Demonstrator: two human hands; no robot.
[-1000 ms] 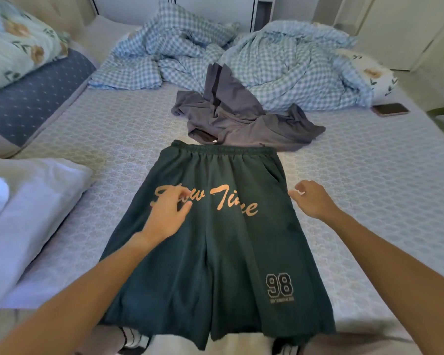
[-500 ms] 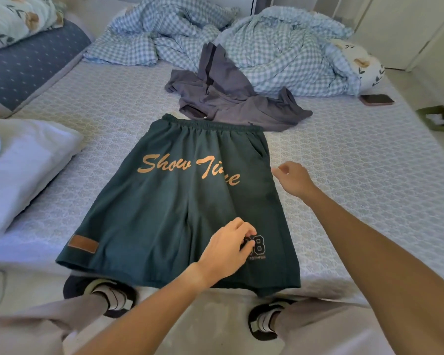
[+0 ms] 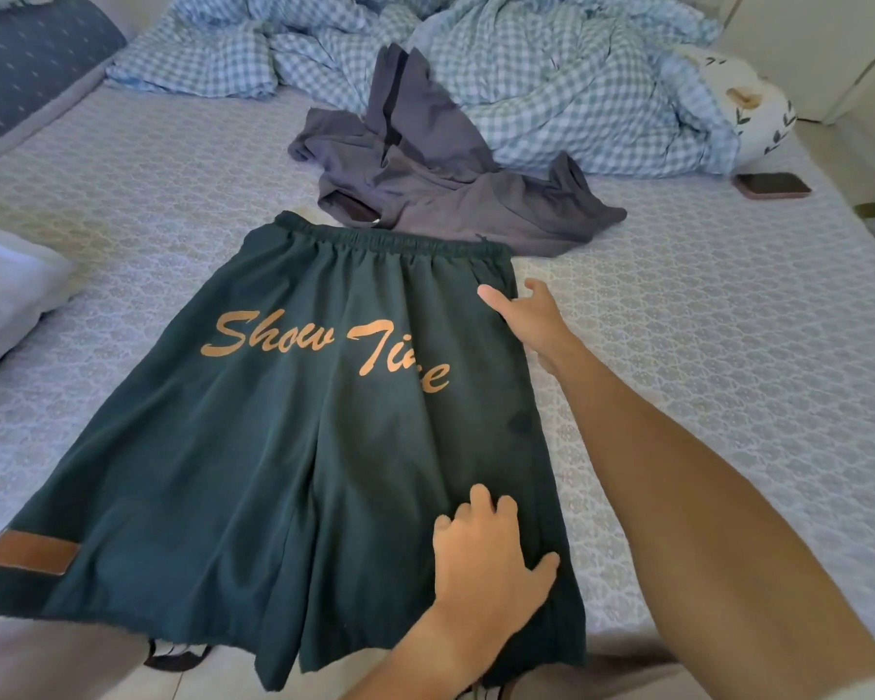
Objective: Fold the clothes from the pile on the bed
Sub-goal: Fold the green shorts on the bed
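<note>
Dark green shorts [image 3: 284, 447] with orange "Show Time" lettering lie flat on the bed [image 3: 728, 320], waistband away from me, hems at the near edge. My left hand [image 3: 486, 558] rests on the right leg near its hem, fingers bent on the fabric and thumb spread toward the side edge. My right hand [image 3: 526, 315] touches the right side just below the waistband, thumb stretched out over the cloth. A crumpled grey garment [image 3: 425, 184] lies just beyond the waistband.
A rumpled blue checked duvet [image 3: 577, 83] fills the far side. A phone [image 3: 771, 185] lies at the right, by a floral pillow [image 3: 748, 108]. White bedding [image 3: 6, 285] sits at the left edge, a dark blue pillow [image 3: 31, 58] at the far left.
My left hand moved from the lettering across to the right leg's hem. My right hand slid up the side edge toward the waistband. The view tilted down and closer.
</note>
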